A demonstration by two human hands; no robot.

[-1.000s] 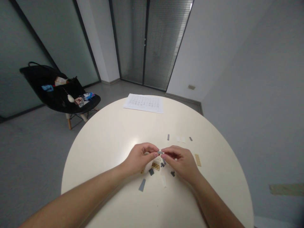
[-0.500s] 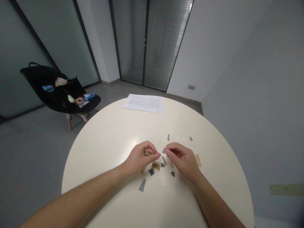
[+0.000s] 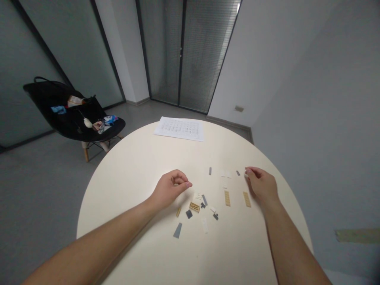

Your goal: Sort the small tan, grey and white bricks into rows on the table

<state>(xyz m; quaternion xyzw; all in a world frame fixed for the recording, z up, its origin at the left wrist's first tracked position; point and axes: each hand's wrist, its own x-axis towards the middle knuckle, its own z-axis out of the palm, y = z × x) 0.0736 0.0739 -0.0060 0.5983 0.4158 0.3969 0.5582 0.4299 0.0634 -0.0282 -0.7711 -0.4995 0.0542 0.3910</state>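
Observation:
Thumb and fingertips of my left hand [image 3: 171, 188] are pressed together above the left part of the table, and no piece shows between them. At the right, my right hand [image 3: 263, 185] pinches a small light building-brick piece [image 3: 246, 175], partly covered by the fingers. Close by lie a small grey piece [image 3: 238, 173] and a flat tan plate [image 3: 247, 199]. Below my left hand are a tan brick [image 3: 194, 207] with its hollow side up, a dark grey square piece [image 3: 189, 214], a narrow tan piece [image 3: 178, 211] and a grey wedge plate [image 3: 177, 230].
Another tan plate [image 3: 227, 198], a long grey piece [image 3: 204, 200], small dark pieces [image 3: 215, 216] and several white pieces lie on the round white table [image 3: 133, 170]. A printed sheet [image 3: 179, 129] is at the far edge. A black chair [image 3: 74, 118] holding items stands left.
My right hand has moved right and away from the middle with the small piece, uncovering the tan plates. My left hand has shifted slightly left and away from the loose pieces.

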